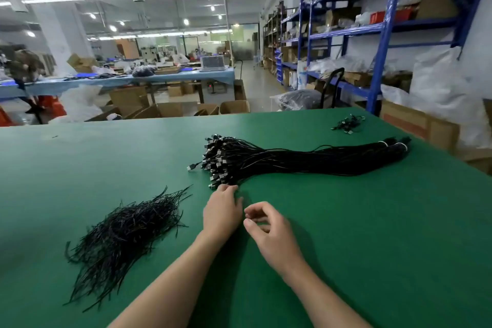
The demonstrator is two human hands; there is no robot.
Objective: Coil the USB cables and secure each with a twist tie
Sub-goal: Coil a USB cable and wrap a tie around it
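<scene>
Where the green table mat (346, 234) spreads to the left, a loose heap of thin black twist ties (125, 234) lies well apart from the cables. Just right of it, the left hand (222, 210) reaches forward, palm down, and its fingertips (227, 188) touch the nearest plugs of a long thick bundle of black USB cables (292, 160); I cannot tell whether they pinch one. Beside it, the right hand (269, 229) hovers just over the mat with its fingers loosely curled, thumb close to forefinger, and nothing visibly held. The bundle stretches from its metal-tipped plug end at centre toward the right edge, where white bands (383, 144) wrap it. Farther back on the right sits a small cluster of black cables (348, 122).
</scene>
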